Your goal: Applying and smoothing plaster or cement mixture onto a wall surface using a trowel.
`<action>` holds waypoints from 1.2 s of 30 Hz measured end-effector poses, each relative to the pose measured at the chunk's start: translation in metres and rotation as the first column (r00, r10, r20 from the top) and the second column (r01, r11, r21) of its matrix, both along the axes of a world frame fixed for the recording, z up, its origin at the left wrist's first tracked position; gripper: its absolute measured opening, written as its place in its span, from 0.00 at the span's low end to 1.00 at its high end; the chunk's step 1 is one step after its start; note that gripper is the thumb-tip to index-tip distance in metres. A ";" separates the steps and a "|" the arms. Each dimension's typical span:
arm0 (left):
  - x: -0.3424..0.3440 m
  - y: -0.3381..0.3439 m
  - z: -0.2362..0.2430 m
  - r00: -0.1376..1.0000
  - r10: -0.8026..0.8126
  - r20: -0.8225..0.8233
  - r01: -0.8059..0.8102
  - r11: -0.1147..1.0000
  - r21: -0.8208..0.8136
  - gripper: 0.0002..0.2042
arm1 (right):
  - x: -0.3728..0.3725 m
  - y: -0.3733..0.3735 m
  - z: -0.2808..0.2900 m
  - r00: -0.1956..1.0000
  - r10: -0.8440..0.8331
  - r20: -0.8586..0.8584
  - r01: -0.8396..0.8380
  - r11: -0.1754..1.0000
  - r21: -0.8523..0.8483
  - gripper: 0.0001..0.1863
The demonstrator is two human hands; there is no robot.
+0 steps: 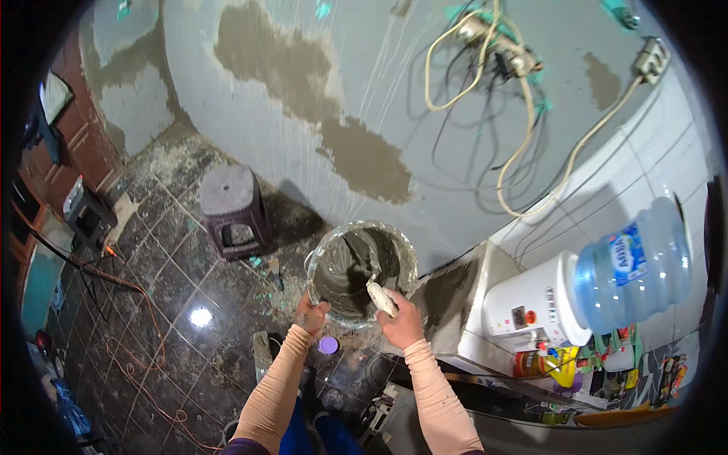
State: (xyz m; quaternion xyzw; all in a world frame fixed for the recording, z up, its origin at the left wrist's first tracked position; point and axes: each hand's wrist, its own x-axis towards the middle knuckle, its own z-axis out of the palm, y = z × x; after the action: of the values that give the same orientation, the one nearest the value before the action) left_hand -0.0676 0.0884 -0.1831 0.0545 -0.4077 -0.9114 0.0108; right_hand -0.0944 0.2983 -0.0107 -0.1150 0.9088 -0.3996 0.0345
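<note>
Tiled floor bears the bucket, six o'clock from centre; left hand grasps it at seven, right hand grips a tool at five. Pushing the tool hard sideways could tip the bucket, spilling mortar.

The bucket was caked along its rim with a rough, pale crust, so I could only suppose plastic beneath. Mortar inside it looked wet and pasty, with a dull sheen. The tool handle was matt and crusted. The person's sleeves were thin, wrinkled cloth. The stool was matt plastic, dusted over; dark floor tiles shone glossy through gritty dirt. Coarse, matt patches broke up the smoother wall. The dispenser was slick white plastic, its bottle clear, ribbed and shiny.
</note>
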 end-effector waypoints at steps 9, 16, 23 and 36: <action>0.008 -0.024 0.226 0.996 -0.037 0.080 0.060 0.952 -0.301 0.29 | 0.042 0.019 0.179 0.925 0.370 0.091 -0.354 0.746 0.564 0.28; 0.014 -0.033 0.312 0.976 -0.158 -0.150 0.097 0.931 -0.351 0.33 | 0.052 0.023 0.247 0.914 0.321 -0.250 -0.178 0.868 0.464 0.28; 0.004 -0.040 0.336 0.972 -0.191 -0.137 0.110 0.886 -0.451 0.29 | 0.059 0.027 0.283 0.937 0.309 -0.162 -0.216 0.879 0.425 0.29; 0.004 -0.037 0.372 0.971 -0.183 -0.156 0.108 0.912 -0.395 0.24 | 0.061 0.027 0.300 0.913 0.161 -0.374 0.015 0.904 0.427 0.22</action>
State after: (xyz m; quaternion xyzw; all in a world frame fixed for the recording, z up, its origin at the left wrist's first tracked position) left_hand -0.0638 0.0513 0.1890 -0.0664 -0.5783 -0.8131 -0.0080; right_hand -0.0333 0.3255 0.2888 -0.2186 0.9559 -0.1605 -0.1130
